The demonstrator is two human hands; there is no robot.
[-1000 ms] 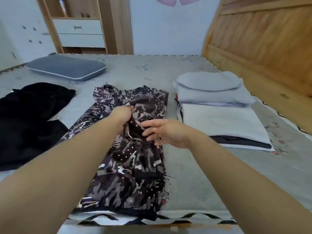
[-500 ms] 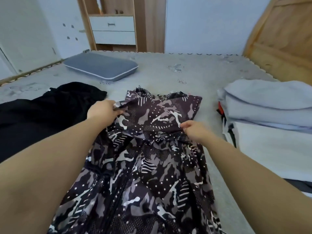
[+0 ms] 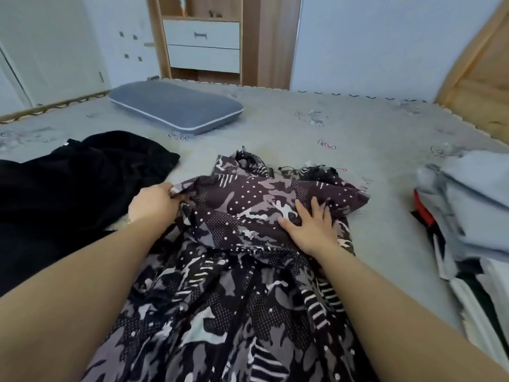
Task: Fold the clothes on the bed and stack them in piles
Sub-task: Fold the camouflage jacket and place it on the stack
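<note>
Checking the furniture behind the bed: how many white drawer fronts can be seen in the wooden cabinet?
2: the upper drawer with a dark handle, and the lower drawer directly beneath it. Others could sit outside the frame.

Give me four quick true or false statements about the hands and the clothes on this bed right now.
1. The left hand pinches the patterned garment at its edge. True.
2. The right hand is lifted off the garment. False: it lies flat on it, fingers spread.
3. The black garment lies left of the patterned one. True.
4. The grey pillow sits on the folded pile. False: it lies apart, at the far side.
</note>
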